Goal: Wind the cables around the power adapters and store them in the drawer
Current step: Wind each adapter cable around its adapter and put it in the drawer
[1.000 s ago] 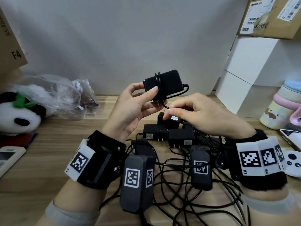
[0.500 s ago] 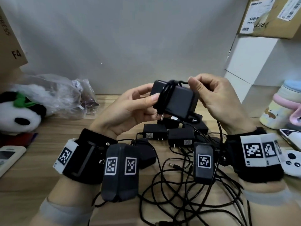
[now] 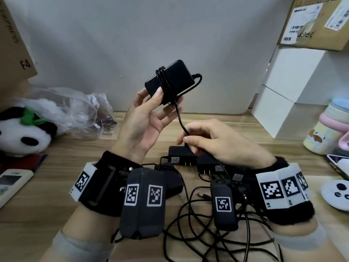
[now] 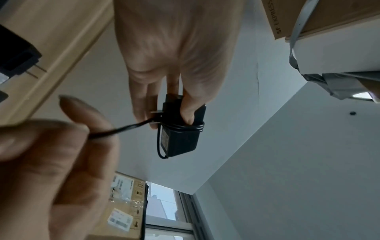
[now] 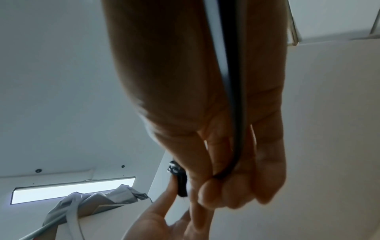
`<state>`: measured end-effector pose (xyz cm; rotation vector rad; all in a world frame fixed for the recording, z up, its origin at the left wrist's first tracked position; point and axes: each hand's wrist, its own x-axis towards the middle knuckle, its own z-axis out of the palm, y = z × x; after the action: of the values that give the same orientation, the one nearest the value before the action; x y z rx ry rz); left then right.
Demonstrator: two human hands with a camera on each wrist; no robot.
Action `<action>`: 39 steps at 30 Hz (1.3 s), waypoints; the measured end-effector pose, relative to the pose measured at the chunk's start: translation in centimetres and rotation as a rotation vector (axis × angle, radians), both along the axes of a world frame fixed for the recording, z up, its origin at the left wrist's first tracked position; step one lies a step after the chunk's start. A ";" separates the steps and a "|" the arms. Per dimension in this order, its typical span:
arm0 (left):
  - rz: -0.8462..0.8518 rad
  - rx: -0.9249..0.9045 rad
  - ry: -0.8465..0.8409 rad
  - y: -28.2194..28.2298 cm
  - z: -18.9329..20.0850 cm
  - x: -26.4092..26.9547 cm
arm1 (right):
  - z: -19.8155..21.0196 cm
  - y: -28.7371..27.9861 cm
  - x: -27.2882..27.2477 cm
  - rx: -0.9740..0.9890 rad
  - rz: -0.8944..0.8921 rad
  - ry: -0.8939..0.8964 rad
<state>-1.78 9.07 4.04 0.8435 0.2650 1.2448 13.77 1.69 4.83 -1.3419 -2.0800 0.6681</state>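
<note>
Left hand [image 3: 145, 120] fingers [image 3: 157, 95] pinch adapter [image 3: 171, 80]; right hand [image 3: 217, 140] pinches cable [image 3: 180, 118]

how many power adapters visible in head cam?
4 adapters clearly: one held up by the left hand, two side by side on the table, one behind the left wrist camera. Right hand may hide more.

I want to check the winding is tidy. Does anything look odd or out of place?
Nothing looks damaged. The adapter in the left hand has only a few turns; its cable runs loose to the right hand. Other cables lie tangled on the desk.
</note>
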 end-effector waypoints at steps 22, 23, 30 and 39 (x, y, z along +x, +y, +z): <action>-0.372 0.184 0.308 -0.3 -0.4 -0.8 | 0.1 1.5 3.3 0.448 -0.441 0.412; -0.420 0.180 0.275 -0.4 -0.4 -0.8 | -0.1 1.6 3.0 0.447 -0.425 0.364; -0.428 0.067 0.080 -0.8 -0.2 0.2 | -0.8 1.2 0.6 0.258 -0.265 0.092; 0.002 -0.055 0.188 0.0 -0.4 0.1 | -0.4 0.8 0.8 0.125 -0.137 -0.029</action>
<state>-1.68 9.05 3.67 0.9140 0.4490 1.1557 14.53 2.49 4.47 -1.4145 -1.9954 0.4555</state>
